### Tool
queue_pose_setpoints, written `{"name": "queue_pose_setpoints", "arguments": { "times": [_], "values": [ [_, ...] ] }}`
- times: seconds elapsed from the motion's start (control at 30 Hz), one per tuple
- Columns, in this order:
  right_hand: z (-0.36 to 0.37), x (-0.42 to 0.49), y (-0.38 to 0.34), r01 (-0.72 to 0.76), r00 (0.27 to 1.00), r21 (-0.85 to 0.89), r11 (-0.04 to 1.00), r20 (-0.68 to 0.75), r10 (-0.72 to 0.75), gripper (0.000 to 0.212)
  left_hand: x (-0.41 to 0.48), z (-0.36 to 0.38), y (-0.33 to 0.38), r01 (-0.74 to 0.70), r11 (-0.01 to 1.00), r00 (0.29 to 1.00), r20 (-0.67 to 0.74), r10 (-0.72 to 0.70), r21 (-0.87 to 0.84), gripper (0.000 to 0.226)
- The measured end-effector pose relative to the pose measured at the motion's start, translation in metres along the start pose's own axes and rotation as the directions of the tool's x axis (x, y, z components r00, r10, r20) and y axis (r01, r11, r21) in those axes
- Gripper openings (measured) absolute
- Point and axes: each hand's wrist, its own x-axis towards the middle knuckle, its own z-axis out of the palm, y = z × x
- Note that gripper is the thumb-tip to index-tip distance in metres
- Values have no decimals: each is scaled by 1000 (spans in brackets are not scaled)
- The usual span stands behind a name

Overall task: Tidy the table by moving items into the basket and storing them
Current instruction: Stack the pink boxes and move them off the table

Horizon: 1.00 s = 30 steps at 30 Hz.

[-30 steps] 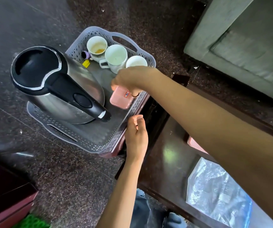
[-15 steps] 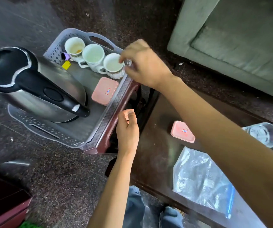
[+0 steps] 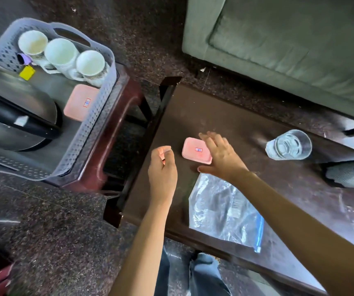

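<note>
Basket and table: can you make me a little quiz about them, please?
1. True or false: three cups stand in the basket.
2. Which thing is the right hand spread over? A) the glass B) the pink box on the table C) the plastic bag
3. Fill in: the kettle sits inside the ____.
Key: 1 true; 2 B; 3 basket.
</note>
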Motion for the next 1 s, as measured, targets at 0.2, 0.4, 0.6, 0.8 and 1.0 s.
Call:
{"name": "queue_pose_setpoints", "arguments": {
  "times": [0.2, 0.4, 0.6, 0.8, 1.0],
  "values": [
    [20, 4, -1, -23, 1000, 16, 1000, -19, 23, 82, -11, 3, -16, 39, 999, 999, 3, -39, 2, 21],
    [-7, 16, -23, -19, 995, 240, 971, -91, 42, 76, 1, -18, -15, 66, 997, 996, -57, -69, -42, 16],
    [-86, 61, -95, 188, 954, 371, 909, -288, -80, 77, 23, -56, 18, 33, 989, 989, -136, -53, -147, 14],
    [-138, 131, -182, 461, 887, 187, 868, -126, -444, 76, 49, -101, 52, -94, 974, 964, -263, 38, -205, 16],
    [-132, 185, -252, 632, 771, -128, 764, 200, -605, 70, 61, -118, 56, -110, 976, 969, -239, 63, -188, 16]
  ]
}}
